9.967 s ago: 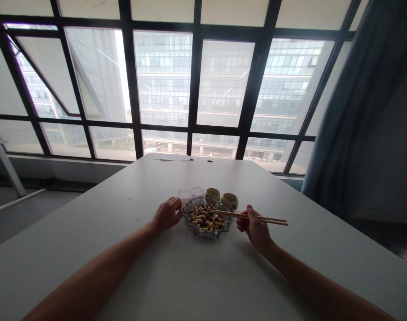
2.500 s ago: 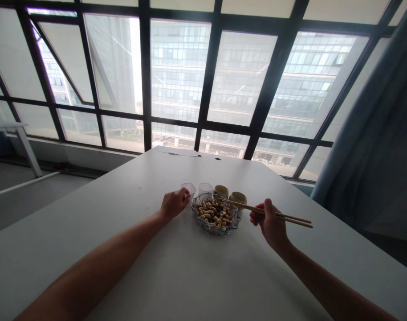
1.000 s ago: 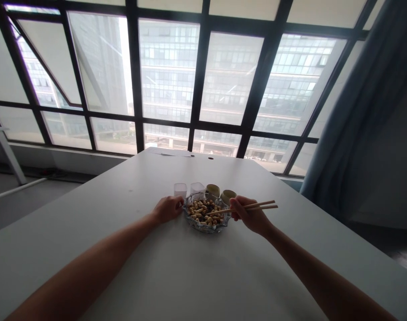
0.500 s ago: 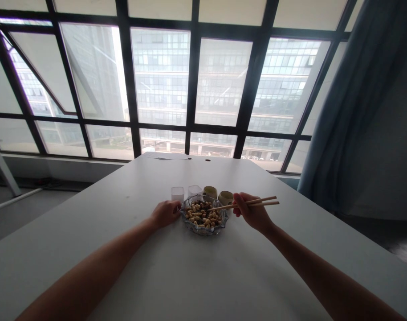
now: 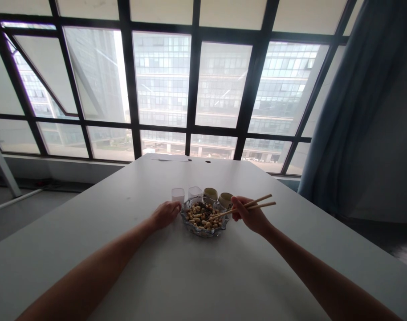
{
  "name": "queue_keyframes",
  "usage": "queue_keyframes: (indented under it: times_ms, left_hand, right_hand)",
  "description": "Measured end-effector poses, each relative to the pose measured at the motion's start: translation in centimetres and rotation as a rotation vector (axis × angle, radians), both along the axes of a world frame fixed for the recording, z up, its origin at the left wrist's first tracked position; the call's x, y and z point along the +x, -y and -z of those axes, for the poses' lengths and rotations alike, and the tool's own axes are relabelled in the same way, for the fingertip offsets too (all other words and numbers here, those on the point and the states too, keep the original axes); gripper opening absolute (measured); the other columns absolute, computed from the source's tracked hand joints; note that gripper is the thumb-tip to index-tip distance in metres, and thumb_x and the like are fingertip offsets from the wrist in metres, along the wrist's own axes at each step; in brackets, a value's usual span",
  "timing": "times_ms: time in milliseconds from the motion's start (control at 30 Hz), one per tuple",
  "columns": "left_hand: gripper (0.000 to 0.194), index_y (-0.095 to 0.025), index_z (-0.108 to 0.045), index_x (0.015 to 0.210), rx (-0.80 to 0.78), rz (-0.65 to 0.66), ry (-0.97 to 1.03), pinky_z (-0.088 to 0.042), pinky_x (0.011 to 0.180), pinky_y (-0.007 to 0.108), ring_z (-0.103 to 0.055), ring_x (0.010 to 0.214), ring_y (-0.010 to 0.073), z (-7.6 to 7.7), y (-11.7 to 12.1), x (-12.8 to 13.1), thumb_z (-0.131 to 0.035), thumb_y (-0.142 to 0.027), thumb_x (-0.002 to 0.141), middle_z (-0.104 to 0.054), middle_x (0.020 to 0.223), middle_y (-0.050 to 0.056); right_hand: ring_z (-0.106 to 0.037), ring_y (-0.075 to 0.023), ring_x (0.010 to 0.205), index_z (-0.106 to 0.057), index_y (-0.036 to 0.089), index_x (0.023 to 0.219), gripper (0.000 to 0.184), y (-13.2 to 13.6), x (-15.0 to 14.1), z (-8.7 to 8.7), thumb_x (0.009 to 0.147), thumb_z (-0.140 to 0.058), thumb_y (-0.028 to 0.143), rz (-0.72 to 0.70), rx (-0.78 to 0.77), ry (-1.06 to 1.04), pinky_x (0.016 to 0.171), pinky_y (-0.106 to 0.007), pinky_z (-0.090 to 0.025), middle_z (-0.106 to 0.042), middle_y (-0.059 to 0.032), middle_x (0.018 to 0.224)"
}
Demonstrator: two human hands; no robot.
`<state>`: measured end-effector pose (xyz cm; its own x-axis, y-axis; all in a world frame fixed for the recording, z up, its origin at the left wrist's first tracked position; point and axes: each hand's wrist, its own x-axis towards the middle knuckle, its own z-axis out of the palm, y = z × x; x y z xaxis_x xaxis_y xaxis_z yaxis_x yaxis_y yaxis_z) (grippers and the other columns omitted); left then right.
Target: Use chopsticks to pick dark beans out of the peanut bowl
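Observation:
A scalloped clear glass bowl (image 5: pixel 205 232) stands on the white table, filled with unshelled peanuts (image 5: pixel 197 216) and some small dark bits. My left hand (image 5: pixel 165 214) is at its left rim, fingers curled and closed against the glass. In my right hand (image 5: pixel 251 215) is a pair of wooden chopsticks (image 5: pixel 259 205), gripped just right of the bowl. Their tips reach down among the peanuts near the middle; whether a peanut is pinched between them I cannot tell.
Behind the bowl stand two clear plastic cups (image 5: pixel 178 194) and two yellowish-green cups (image 5: pixel 210 193), side by side. White sheets (image 5: pixel 166 157) lie at the table's (image 5: pixel 177 276) far end. Windows rise beyond, and a blue curtain (image 5: pixel 337 111) hangs on the right.
The chopstick tips have moved lower and toward the near side of the bowl, and my right hand has shifted slightly left and down. My left hand stays at the rim.

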<state>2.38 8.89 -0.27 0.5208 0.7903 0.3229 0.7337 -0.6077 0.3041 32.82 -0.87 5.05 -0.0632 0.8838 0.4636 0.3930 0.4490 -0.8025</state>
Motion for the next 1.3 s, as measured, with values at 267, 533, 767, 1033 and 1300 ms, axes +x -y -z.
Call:
queue_keyframes:
  times_ms: [267, 533, 767, 1033, 1300]
  left_hand:
    - [0.024, -0.022, -0.066, 0.088, -0.011, -0.079, -0.153, -0.045, 0.071, 0.029, -0.068, 0.082, 0.0221, -0.8, 1.1, 0.5, -0.042, -0.024, 0.092, -0.074, 0.088, 0.007]
    - [0.027, -0.026, -0.070, 0.096, -0.035, -0.084, -0.146, -0.047, 0.078, 0.028, -0.069, 0.090, 0.0218, -1.1, 1.3, 0.5, -0.044, -0.027, 0.090, -0.075, 0.093, 0.005]
    - [0.028, -0.027, -0.071, 0.096, -0.035, -0.097, -0.148, -0.047, 0.078, 0.027, -0.070, 0.091, 0.0221, -1.1, 1.3, 0.5, -0.044, -0.028, 0.090, -0.076, 0.095, 0.004]
    - [0.027, -0.026, -0.070, 0.093, -0.004, -0.086, -0.173, -0.046, 0.075, 0.028, -0.070, 0.087, 0.0233, -0.9, 1.3, 0.5, -0.042, -0.026, 0.090, -0.076, 0.094, 0.006]
    - [0.027, -0.026, -0.069, 0.093, -0.003, -0.092, -0.171, -0.047, 0.075, 0.029, -0.070, 0.087, 0.0234, -0.8, 1.1, 0.5, -0.043, -0.027, 0.091, -0.075, 0.093, 0.006]
  right_hand:
    - [-0.053, -0.0135, 0.035, -0.057, 0.019, 0.060, 0.061, -0.2, 0.3, -0.3, 0.081, -0.055, 0.076, 0.025, -0.047, -0.129, 0.037, -0.023, -0.042, -0.058, -0.0016, 0.042]
    - [-0.055, -0.0116, 0.038, -0.054, 0.018, 0.062, 0.059, -0.2, -0.6, 0.4, 0.080, -0.059, 0.074, -0.133, -0.162, -0.091, 0.036, -0.020, -0.040, -0.061, -0.0015, 0.048]
    - [-0.055, -0.0116, 0.043, -0.051, 0.020, 0.062, 0.055, 0.6, -1.4, 0.3, 0.086, -0.058, 0.068, -0.077, -0.031, -0.033, 0.041, -0.022, -0.042, -0.062, -0.0018, 0.054]
    - [-0.054, -0.0133, 0.042, -0.058, 0.020, 0.068, 0.053, 0.3, -0.3, -0.2, 0.087, -0.056, 0.069, 0.104, 0.081, -0.094, 0.039, -0.024, -0.042, -0.064, -0.0038, 0.055]
    - [-0.055, -0.0128, 0.042, -0.056, 0.019, 0.067, 0.053, 0.6, -0.8, -0.1, 0.087, -0.056, 0.068, 0.018, 0.040, -0.074, 0.039, -0.022, -0.042, -0.064, -0.0030, 0.054]
